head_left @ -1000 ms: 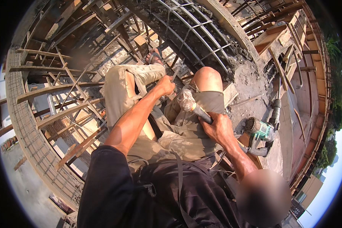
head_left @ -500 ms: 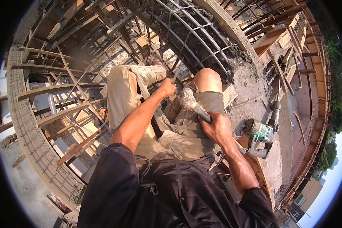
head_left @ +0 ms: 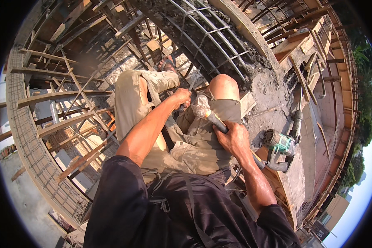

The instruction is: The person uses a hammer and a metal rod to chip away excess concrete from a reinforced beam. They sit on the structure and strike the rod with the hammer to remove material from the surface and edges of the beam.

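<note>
My left hand (head_left: pixel 181 97) is closed round a chisel (head_left: pixel 192 84), whose metal shaft sticks out past the fist, away from me. My right hand (head_left: pixel 234 138) grips the handle of a hammer (head_left: pixel 201 106). Its head, crusted pale, is just right of my left fist and near my bare right knee (head_left: pixel 224 87). The hammer head and the chisel are apart. Part of the chisel is hidden in my left fist. To the right of my right forearm, a teal and black demolition hammer (head_left: pixel 279 144) lies on the rough concrete, its bit turned away from me.
A rebar grid (head_left: pixel 211 31) runs along the beam trench ahead, beside a concrete edge (head_left: pixel 248 27). Loose timber (head_left: pixel 304 78) is piled at the right. Wooden scaffold poles (head_left: pixel 62 97) stand over a drop on the left. A short steel bar (head_left: pixel 268 110) lies on the concrete.
My left hand and the chisel have shifted slightly, and more of the chisel's shaft shows. The hammer head has moved a little left. The whole view has drifted slightly.
</note>
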A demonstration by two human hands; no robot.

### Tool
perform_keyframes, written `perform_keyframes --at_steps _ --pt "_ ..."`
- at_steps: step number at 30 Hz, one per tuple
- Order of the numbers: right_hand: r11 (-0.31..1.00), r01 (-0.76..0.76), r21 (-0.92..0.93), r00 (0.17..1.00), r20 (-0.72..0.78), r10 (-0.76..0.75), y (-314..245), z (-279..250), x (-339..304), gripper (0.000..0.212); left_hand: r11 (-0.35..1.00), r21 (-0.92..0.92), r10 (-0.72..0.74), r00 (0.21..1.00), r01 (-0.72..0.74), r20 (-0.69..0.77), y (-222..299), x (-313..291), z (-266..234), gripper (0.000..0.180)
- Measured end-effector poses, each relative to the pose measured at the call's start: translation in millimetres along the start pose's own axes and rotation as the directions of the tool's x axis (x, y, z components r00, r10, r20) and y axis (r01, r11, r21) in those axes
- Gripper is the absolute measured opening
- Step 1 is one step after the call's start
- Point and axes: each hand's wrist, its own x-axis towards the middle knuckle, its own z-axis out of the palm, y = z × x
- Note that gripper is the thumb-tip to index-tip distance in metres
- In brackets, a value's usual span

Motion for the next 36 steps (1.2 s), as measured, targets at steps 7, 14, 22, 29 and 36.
perform_keyframes --at_steps 7,14,22,29,36 --pt "1.000 -0.012 -0.001 1.000 0.021 0.012 -3 1 -3 0.030 0.948 -0.316 -0.028 0.999 0.039 0.038 38 -28 -10 0.016" --pt "1.000 -0.004 0.018 1.000 -0.008 0.004 -11 -4 -5 0.036 0.334 -0.933 0.102 0.979 0.132 0.175 48 16 20 0.018" --pt "0.930 -0.186 0.317 0.956 -0.160 0.246 -27 -54 -14 0.032 -0.387 -0.842 0.476 0.863 0.377 0.167 79 50 83 0.014" --pt "0.899 -0.101 0.426 0.937 -0.262 0.230 -17 -54 57 0.044 -0.248 -0.965 0.499 0.865 0.090 -0.047 117 62 104 0.035" --pt "0.934 -0.279 0.223 0.934 -0.163 0.318 -28 -59 74 0.046 -0.351 -0.928 0.400 0.916 0.126 -0.027 128 55 105 0.030"
